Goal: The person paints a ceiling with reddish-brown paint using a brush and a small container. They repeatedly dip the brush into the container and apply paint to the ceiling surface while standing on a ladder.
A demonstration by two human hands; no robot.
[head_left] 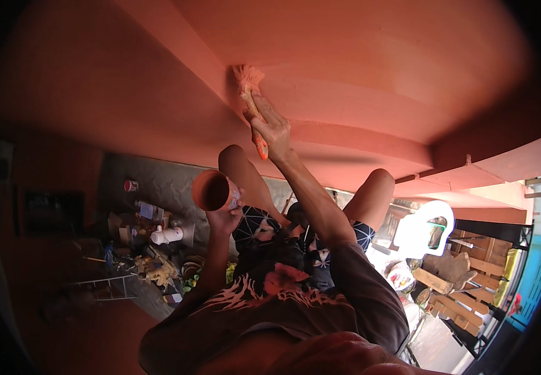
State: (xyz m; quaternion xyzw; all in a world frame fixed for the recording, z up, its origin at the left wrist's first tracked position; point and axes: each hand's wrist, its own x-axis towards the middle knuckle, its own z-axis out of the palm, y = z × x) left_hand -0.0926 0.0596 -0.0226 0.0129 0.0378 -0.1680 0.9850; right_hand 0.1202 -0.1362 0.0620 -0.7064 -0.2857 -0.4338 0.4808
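Observation:
My right hand [275,132] is closed round a paintbrush [250,95], its splayed bristles coated in salmon-pink paint. The bristle tips press on, or sit very close to, the salmon-pink wall [345,69], beside a raised straight band running across it. Orange paint covers the handle's lower end, which sticks out below my palm. Lower and to the left, my left hand [225,219] grips a round paint cup [198,195] from beneath and the side. Its mouth tips toward me and its inside is reddish brown. How much paint it holds I cannot tell.
My bent knees [380,187] rise on both sides of my right forearm. Far below left, assorted clutter lies on the grey floor, with a white container [167,235] and a metal ladder-like frame [105,289]. At right are a white plastic chair [425,228] and wooden planks [464,309].

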